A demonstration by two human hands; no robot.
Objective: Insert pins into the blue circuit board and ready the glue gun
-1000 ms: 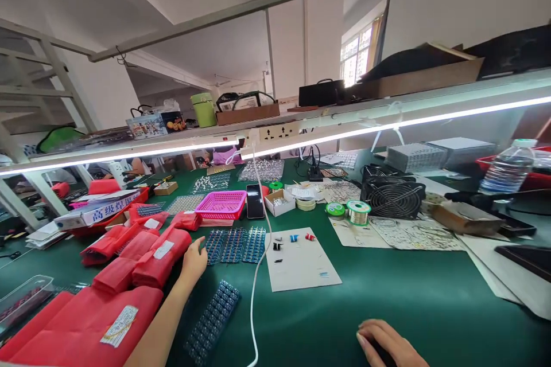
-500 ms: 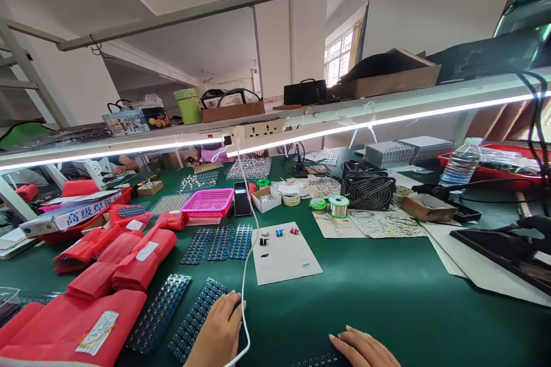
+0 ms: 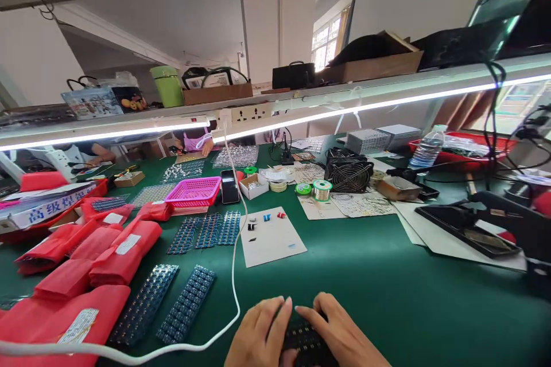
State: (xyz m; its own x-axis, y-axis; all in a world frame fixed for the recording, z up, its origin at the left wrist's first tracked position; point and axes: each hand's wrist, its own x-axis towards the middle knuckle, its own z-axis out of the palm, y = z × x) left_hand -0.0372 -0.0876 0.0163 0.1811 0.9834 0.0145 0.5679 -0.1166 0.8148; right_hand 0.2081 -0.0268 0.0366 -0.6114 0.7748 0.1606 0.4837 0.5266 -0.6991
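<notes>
Dark flat circuit board with rows of tiny shiny dots [image 3: 306, 344] in two bare hands.
It is low in the middle, over the smooth green table [image 3: 365, 275]. Fingers of the left hand [image 3: 260, 332] and right hand [image 3: 342, 330] bend round its sides and grip it. Two long blue boards [image 3: 186, 304] lie left, near red wrapped packs [image 3: 109, 266].

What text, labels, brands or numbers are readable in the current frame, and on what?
"高级焊": white box at left; what follows is unclear.
Too small or blurred to read: the white labels on the front red bundle and the red bundle behind it; the markings on the round green tin.
Dark panel at the hands: no legible text.
No readable numbers.
</notes>
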